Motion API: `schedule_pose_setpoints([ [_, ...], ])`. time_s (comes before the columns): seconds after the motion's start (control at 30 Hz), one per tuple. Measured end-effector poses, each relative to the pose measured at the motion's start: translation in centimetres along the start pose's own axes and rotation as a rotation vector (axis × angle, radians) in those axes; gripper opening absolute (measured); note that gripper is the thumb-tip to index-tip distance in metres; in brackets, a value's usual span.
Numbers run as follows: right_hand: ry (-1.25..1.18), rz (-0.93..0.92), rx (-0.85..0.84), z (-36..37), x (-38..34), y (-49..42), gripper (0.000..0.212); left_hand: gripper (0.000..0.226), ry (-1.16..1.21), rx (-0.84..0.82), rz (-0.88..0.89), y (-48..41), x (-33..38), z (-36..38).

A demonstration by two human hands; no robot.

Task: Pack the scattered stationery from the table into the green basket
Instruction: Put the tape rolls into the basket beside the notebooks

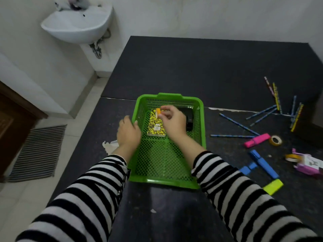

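The green basket [199, 119] sits on the dark table in front of me. Inside it lie a yellow-and-black patterned notebook [155, 127] and a black object [189, 119] at the far right. My right hand [172, 121] is inside the basket, above the notebook, pinching a small orange item [158, 112] between its fingertips. My left hand [128, 132] rests against the basket's left rim, fingers curled on the edge. To the right on the table lie several pencils [239, 124], a pink highlighter [257, 140], a blue highlighter [264, 163], a yellow highlighter [273, 186] and two tape rolls [275, 140].
A purple-and-white box [308, 165] lies at the right edge, with a small blue piece [246, 169] nearer me. The table's left edge drops to a tiled floor with a striped mat [37, 152]. A white sink [78, 25] hangs on the wall at the far left.
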State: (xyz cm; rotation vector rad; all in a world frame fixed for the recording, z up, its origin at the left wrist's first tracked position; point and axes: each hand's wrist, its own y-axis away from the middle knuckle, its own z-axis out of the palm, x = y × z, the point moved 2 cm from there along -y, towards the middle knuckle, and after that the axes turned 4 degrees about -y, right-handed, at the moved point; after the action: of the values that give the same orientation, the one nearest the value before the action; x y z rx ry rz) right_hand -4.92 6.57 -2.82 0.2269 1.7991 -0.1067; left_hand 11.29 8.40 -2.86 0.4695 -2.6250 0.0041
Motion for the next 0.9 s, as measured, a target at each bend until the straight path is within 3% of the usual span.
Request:
schedule_pose_setpoints([
  [0.1, 0.010, 0.163, -0.022, 3.9, 1.1, -1.5, 0.018, 0.035, -0.005, -0.133, 0.026, -1.9, -1.0, 0.3],
  [0.43, 0.094, 0.320, 0.025, 8.9, 3.6, -6.0, 0.022, 0.029, 0.048, -0.244, 0.095, -5.7, -1.6, 0.8],
  [0.73, 0.008, 0.280, 0.017, 8.2, 3.5, -5.8, 0.028, 0.031, 0.064, -0.237, 0.087, -5.3, -1.6, 0.6],
  [0.9, 0.039, 0.083, -0.006, 5.0, 1.9, -4.8, 0.032, 0.036, 0.025, -0.136, 0.048, -4.2, 0.1, 0.3],
])
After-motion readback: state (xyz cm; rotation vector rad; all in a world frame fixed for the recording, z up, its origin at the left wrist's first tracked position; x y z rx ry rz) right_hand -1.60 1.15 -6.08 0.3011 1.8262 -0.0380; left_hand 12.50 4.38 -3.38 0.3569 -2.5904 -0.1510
